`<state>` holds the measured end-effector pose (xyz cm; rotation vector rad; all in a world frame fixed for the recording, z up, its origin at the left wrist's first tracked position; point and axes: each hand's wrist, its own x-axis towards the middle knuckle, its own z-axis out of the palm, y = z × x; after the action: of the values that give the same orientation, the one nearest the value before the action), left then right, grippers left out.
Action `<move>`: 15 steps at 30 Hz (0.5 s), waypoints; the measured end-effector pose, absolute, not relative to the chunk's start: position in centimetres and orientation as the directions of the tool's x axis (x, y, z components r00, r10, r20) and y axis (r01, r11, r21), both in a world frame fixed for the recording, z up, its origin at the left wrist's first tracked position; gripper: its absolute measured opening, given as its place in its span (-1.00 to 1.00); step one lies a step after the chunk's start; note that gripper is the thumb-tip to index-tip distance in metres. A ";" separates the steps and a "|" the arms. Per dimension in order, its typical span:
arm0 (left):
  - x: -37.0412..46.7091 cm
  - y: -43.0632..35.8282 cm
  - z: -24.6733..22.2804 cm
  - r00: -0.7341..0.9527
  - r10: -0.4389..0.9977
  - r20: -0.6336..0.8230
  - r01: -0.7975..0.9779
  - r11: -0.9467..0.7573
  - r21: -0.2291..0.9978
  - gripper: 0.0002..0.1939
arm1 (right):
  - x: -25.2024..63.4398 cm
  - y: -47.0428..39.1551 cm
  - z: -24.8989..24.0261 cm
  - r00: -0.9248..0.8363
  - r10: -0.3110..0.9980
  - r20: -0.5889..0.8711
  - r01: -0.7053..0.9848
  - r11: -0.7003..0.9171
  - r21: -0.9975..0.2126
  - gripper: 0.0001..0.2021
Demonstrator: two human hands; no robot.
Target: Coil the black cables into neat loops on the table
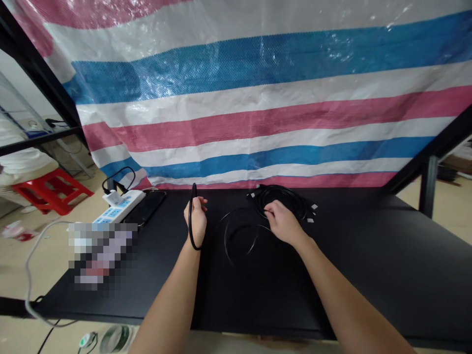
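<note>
My left hand [197, 221] is closed around a black cable [191, 216], whose loops hang over the hand and wrist. A loose length of the same-looking cable [225, 241] curves above the table between my hands. With fingers pinched together, my right hand [283, 221] grips the cable on the other side; the exact grip point is small and dark. Behind my right hand lies a coil of black cables [273, 191] with white tags [314, 207] on the ends.
A white power strip [120, 209] with a plugged-in charger [112, 197] stands at the table's left, beside a dark phone [147, 206]. A striped tarp [258, 113] hangs behind the black table [368, 275]. A person sits on a red stool [55, 189] at far left.
</note>
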<state>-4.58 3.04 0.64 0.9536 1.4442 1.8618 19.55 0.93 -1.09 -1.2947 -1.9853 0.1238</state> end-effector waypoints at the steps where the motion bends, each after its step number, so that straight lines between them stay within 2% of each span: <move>1: -4.7 3.1 0.8 -0.578 0.799 0.166 -0.064 -0.248 0.967 -0.78 | 19.8 1.1 -1.2 -0.100 0.813 0.574 0.737 0.448 -0.505 -0.90; 4: -5.1 3.1 1.4 -0.620 0.782 0.058 -0.221 -0.246 0.944 -0.86 | 20.9 1.8 -1.5 0.253 0.750 0.612 0.672 0.318 -0.668 -0.86; 8: -5.5 2.9 2.4 -0.635 0.761 -0.132 -0.414 -0.191 0.890 -0.86 | 23.2 2.7 -2.0 0.630 0.571 0.527 0.564 0.131 -0.815 -0.73; 10: -5.7 2.8 2.7 -0.637 0.745 -0.196 -0.475 -0.181 0.861 -0.86 | 24.5 3.2 -2.4 0.718 0.495 0.490 0.526 0.075 -0.847 -0.74; 12: -6.0 2.7 3.0 -0.638 0.725 -0.259 -0.532 -0.170 0.830 -0.86 | 25.7 3.7 -2.8 0.750 0.499 0.434 0.474 0.052 -0.879 -0.75; 15: -6.5 2.7 3.2 -0.604 0.717 -0.349 -0.618 -0.144 0.773 -0.81 | 26.5 3.9 -3.0 0.661 0.656 0.364 0.377 0.130 -0.917 -0.75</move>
<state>-6.52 2.74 3.20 0.1267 1.1958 1.8727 26.46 3.93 -2.98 -1.4842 -0.9064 0.2501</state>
